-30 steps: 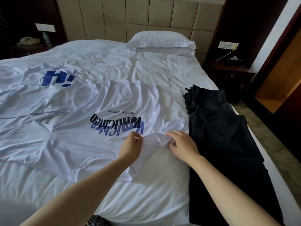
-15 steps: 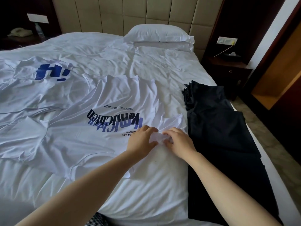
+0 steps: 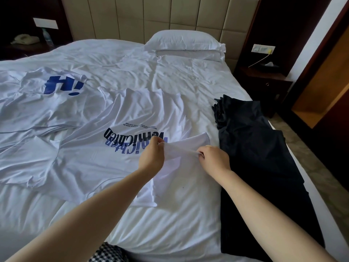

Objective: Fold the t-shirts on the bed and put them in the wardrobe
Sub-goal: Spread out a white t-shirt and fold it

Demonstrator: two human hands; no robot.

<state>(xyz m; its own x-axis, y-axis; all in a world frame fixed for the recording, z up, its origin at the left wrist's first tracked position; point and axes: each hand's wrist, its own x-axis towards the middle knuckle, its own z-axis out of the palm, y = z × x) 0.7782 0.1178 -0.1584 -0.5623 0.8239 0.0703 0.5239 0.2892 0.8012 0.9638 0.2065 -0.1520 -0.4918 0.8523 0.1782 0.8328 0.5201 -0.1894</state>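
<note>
Left hand and right hand each pinch a raised edge of the white t-shirt spread mid-bed. Pulled unevenly, the thin cloth may slip free or crease crooked beside the dark clothes along the right edge.

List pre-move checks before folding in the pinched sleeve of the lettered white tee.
1. left hand pinches sleeve: ok.
2. right hand pinches sleeve: ok.
3. lettered t-shirt lies flat: not ok, wrinkled.
4. black garment apart from sleeve: ok, though close.
5. Hi! t-shirt clear of lettered t-shirt: cannot tell, white folds merge.
</note>
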